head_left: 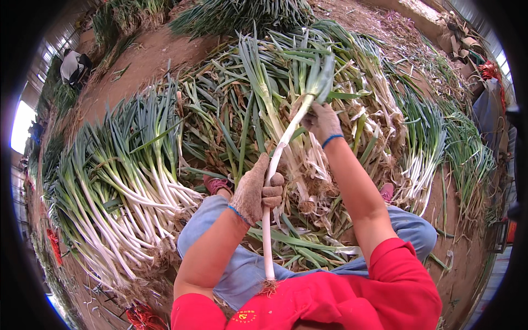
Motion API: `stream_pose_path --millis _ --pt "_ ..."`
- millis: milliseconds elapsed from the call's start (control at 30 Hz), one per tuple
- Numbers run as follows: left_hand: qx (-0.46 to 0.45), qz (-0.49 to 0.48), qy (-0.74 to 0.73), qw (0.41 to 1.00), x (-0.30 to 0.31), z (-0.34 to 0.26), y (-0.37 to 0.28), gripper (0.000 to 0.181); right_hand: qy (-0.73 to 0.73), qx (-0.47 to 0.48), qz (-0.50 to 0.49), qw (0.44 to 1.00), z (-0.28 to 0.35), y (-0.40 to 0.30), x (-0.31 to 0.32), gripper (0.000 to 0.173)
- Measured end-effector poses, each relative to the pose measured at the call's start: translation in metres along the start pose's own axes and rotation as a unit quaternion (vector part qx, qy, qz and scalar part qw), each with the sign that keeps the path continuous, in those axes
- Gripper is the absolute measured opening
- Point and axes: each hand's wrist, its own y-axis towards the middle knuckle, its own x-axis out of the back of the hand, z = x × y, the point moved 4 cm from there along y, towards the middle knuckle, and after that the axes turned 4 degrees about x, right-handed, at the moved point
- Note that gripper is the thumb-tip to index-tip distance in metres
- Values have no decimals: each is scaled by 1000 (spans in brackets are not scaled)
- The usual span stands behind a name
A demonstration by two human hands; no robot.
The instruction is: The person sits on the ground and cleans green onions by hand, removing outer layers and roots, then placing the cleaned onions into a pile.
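My left hand (262,189), in a soiled knit work glove, is closed around the white stalk of a long green onion (275,159). The roots hang near my lap, and the green leaves point away from me. My right hand (322,121), gloved too, is at the upper stalk just below the leaves; its fingertips are partly hidden, so its grip is unclear. Beyond and under my hands lies a heap of untrimmed green onions (307,173) with dry, peeling outer leaves. Cleaner white-stemmed green onions (136,202) are piled at the left.
A smaller bunch of green onions (423,152) lies at the right, and another leafy pile (247,14) is at the far side. Red twine (144,317) is at the lower left. Another person (74,68) crouches at the far left.
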Motion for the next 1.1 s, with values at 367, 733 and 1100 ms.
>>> stream_pose_path --millis 367,733,1100 --pt "-88 2 105 991 -13 -23 -6 36 108 -5 171 979 67 -116 17 19" --pt "-210 140 19 968 -8 -79 -33 38 -865 -239 355 262 30 -225 224 46" --pt "-11 271 -170 947 -23 -42 27 35 -721 -24 42 692 -45 -93 100 60"
